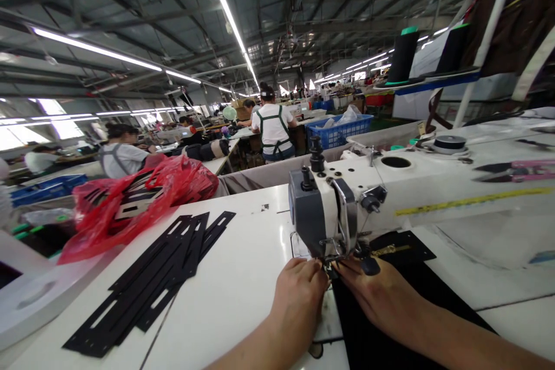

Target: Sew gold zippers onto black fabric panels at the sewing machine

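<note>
Both hands meet under the head of a white and grey sewing machine [323,208]. My left hand [300,292] is curled closed beside the presser foot, its fingertips at the edge of a black fabric piece [359,335]. My right hand [379,292] lies over that fabric, its fingers pressed together on it close to the needle; the machine partly covers them. The fabric runs from the needle area down towards me, under my right forearm. Behind my right hand, a black flat piece with a gold zipper [392,250] lies on the machine bed.
Black slotted strips [151,283] lie in a loose pile at left. Beyond them is a red plastic bag [143,196] of cut pieces. Pink-handled snips [515,170] and a yellow measuring tape [472,201] are on the machine arm. Thread cones [402,58] stand at right; co-workers sit ahead.
</note>
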